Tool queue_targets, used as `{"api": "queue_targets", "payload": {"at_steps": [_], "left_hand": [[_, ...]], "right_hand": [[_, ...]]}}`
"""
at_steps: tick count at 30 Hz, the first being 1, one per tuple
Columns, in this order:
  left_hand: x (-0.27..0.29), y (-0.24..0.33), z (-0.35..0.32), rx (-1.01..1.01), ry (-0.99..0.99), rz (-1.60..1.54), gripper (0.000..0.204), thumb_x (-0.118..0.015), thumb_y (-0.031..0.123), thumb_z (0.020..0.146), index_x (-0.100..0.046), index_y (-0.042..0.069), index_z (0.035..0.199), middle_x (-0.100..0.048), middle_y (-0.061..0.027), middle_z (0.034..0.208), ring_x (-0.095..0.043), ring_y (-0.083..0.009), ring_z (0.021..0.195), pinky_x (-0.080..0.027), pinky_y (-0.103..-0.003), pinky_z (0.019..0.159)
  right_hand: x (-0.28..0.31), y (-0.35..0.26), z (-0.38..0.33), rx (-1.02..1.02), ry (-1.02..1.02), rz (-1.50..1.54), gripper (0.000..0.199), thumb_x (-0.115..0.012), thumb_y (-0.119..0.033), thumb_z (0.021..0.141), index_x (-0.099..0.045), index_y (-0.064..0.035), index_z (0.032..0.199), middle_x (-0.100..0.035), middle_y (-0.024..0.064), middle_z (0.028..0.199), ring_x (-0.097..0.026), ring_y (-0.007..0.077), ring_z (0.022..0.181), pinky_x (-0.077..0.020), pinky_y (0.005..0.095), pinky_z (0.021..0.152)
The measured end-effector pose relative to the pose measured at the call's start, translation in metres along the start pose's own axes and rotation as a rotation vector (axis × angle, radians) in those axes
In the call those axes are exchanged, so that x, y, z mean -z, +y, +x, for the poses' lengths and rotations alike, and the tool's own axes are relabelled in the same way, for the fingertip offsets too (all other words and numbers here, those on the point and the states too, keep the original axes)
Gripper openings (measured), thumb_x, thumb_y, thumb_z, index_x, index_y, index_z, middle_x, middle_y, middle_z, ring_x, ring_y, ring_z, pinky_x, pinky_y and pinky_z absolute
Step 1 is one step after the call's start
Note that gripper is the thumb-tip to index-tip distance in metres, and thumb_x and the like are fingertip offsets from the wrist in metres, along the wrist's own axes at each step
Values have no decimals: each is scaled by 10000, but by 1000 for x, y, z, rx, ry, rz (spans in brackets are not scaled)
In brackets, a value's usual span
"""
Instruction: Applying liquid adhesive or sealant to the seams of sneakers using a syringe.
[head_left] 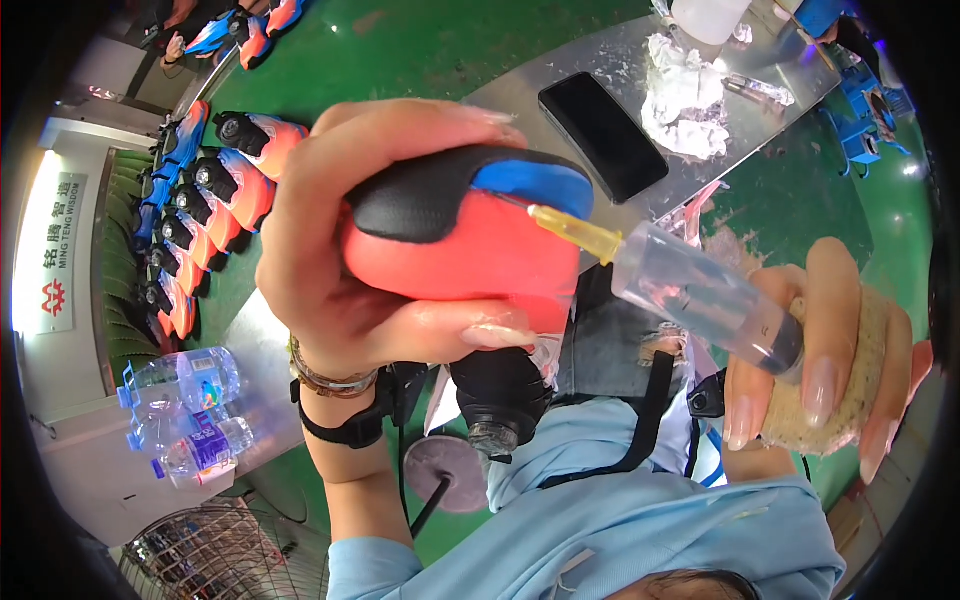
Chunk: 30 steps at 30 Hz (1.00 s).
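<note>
Left hand [330, 270] fingers clamp red-black-blue tool [460, 235]; right hand [820, 360] grips clear syringe [690, 290], sponge [850, 390].

- The left hand [360, 250] is raised, fingers curled closed in a firm grasp, thumb stretched along below.
- The right hand [820, 350] is raised beside it, fingers closed, nails facing the camera.

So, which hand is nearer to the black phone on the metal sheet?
Left. The left hand, gripping the red tool, is just beside the phone; the right hand, holding the syringe, sits farther below it.
</note>
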<state>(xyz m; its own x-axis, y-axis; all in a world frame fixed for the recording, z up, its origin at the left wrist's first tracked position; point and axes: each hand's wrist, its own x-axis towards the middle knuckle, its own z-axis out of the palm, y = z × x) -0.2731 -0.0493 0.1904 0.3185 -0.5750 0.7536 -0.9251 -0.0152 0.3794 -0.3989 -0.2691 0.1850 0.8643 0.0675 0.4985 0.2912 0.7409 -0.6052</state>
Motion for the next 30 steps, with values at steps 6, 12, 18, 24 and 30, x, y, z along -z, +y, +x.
{"api": "queue_targets", "payload": {"at_steps": [6, 12, 18, 24, 30], "left_hand": [[-4, -1, 0, 217, 107, 62, 872, -524, 693, 704, -437, -83, 1091, -568, -210, 956, -580, -287, 860, -473, -384, 776], [-2, -13, -13, 337, 298, -99, 835, -675, 553, 681, -403, -91, 1139, -560, -219, 1003, -608, -296, 867, -492, -373, 764], [1, -25, -25, 391, 340, 43, 830, -538, 629, 744, -412, -94, 1134, -550, -217, 1017, -604, -301, 864, -494, -385, 768], [5, -40, -43, 503, 368, 17, 767, -523, 590, 767, -427, -81, 1128, -557, -202, 1010, -603, -282, 855, -493, -370, 754], [21, -55, -67, 622, 408, -20, 705, -508, 551, 790, -442, -68, 1121, -564, -187, 1002, -602, -264, 845, -491, -355, 739]], "right_hand": [[5, 3, -3, 33, 67, -188, 562, -346, -381, 931, -506, -149, 444, -477, 96, 763, -536, 272, 475, -490, 365, 504], [22, 34, -5, 64, 7, -55, 631, -282, -388, 942, -468, -148, 388, -467, 93, 710, -482, 240, 405, -460, 314, 555], [26, 51, -11, -2, 190, -58, 496, -355, -310, 913, -513, -133, 478, -455, 36, 644, -437, 143, 340, -473, 261, 511], [35, 70, -26, -60, 262, 0, 588, -262, -400, 926, -482, -97, 472, -472, 100, 779, -496, 198, 442, -486, 307, 516], [34, 76, -34, -106, 321, 32, 687, -169, -460, 929, -437, -61, 438, -450, 227, 806, -522, 331, 503, -494, 343, 482]]}}
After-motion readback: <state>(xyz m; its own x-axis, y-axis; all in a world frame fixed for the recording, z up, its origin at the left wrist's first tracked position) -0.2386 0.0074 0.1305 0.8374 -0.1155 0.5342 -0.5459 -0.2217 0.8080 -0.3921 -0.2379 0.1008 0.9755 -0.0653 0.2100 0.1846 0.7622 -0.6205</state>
